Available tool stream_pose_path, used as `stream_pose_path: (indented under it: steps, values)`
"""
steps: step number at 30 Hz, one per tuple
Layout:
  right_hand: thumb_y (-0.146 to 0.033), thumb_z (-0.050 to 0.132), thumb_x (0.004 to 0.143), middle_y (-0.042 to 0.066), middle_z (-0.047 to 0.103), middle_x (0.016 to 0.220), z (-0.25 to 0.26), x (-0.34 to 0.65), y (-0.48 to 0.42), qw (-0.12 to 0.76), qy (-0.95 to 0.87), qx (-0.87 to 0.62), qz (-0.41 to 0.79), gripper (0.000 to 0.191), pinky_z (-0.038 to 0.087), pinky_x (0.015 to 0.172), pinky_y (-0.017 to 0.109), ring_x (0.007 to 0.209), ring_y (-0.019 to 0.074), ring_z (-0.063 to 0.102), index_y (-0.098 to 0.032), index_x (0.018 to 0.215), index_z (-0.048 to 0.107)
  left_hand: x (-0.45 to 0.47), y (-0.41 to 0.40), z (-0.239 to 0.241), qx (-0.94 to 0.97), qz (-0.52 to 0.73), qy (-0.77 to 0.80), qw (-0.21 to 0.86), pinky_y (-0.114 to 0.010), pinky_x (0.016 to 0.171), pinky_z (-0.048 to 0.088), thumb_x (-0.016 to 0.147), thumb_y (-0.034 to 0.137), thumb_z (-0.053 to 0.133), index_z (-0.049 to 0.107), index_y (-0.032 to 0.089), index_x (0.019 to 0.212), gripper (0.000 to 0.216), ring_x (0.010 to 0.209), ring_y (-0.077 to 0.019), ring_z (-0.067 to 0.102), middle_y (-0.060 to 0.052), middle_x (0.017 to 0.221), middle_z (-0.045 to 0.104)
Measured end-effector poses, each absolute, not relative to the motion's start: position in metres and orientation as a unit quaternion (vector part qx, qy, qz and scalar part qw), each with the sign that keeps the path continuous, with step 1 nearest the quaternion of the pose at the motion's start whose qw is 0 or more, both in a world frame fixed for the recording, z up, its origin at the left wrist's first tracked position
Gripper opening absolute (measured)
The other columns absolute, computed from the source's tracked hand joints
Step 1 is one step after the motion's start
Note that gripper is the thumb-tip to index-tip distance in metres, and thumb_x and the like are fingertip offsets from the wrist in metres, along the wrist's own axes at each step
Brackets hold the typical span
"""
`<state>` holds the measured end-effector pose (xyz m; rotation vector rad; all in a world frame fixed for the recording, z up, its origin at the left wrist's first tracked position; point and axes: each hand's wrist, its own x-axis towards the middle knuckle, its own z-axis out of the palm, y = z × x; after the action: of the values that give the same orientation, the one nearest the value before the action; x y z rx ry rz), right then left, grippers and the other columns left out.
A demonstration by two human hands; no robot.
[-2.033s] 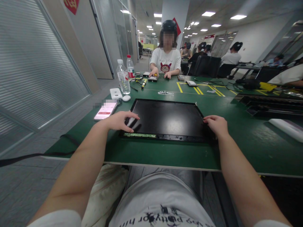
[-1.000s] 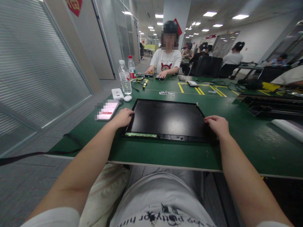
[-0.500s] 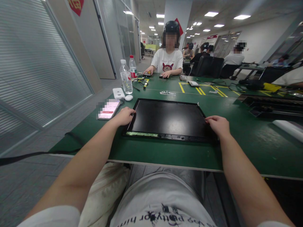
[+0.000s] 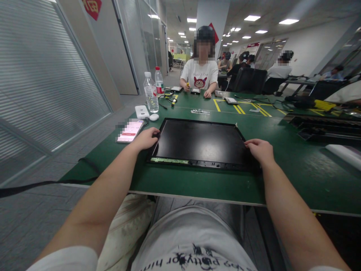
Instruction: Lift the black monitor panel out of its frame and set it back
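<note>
A flat black display panel [image 4: 197, 141] lies face up on the green table in front of me, with a green strip [image 4: 169, 161] along the left part of its near edge. My left hand [image 4: 146, 138] is closed at the panel's left edge, with the thumb and fingers around the frame. On the opposite side, my right hand [image 4: 259, 148] pinches the right edge between thumb and fingers. The undersides of both grips are hidden. A small light tab [image 4: 236, 124] stands at the far right corner of the panel.
Left of the panel lie a lit phone [image 4: 129, 131], a white box [image 4: 141, 112] and a water bottle [image 4: 151, 94]. Black frame parts [image 4: 321, 126] and a white roll-like piece [image 4: 344, 156] are at right. Across the table sits a co-worker [image 4: 200, 73] with a yellow-handled tool.
My left fingers have shifted slightly along the left edge; the panel and my right hand look unmoved. The co-worker's hands have moved, one now holding a yellow-handled tool upright.
</note>
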<state>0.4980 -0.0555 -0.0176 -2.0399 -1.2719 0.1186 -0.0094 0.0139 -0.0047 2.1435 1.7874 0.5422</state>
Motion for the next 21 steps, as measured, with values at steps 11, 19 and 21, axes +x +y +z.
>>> stream_pose_path:
  steps: [11,19,21]
  values:
    - [-0.023,0.063,0.067,0.004,0.075,0.075,-0.0186,0.4974,-0.0557,0.385,-0.490,-0.780,0.062,0.022,0.052,0.081,0.036,0.079,0.0244,0.067,-0.025,0.076,0.082,-0.0067,0.0117,-0.0020,0.706,0.205,0.658,0.162,-0.042,0.106,0.053,0.100,0.037,0.046,0.059,0.016,0.151,0.057,0.121,-0.0328,0.071,-0.013,0.133,0.076]
    - [-0.022,0.063,0.064,0.004,0.075,0.073,-0.0130,0.4917,-0.0578,0.398,-0.466,-0.786,0.078,0.023,0.052,0.078,0.035,0.079,0.0240,0.067,-0.025,0.076,0.082,-0.0057,0.0110,-0.0022,0.712,0.197,0.657,0.150,-0.040,0.107,0.053,0.094,0.028,0.053,0.060,0.016,0.151,0.059,0.122,-0.0314,0.072,-0.013,0.133,0.077]
    - [-0.022,0.063,0.063,0.004,0.075,0.074,-0.0119,0.4910,-0.0584,0.399,-0.461,-0.788,0.083,0.023,0.052,0.078,0.034,0.080,0.0241,0.067,-0.025,0.077,0.083,-0.0056,0.0102,-0.0021,0.715,0.192,0.656,0.150,-0.040,0.108,0.053,0.092,0.027,0.056,0.059,0.017,0.152,0.061,0.123,-0.0312,0.072,-0.013,0.134,0.077]
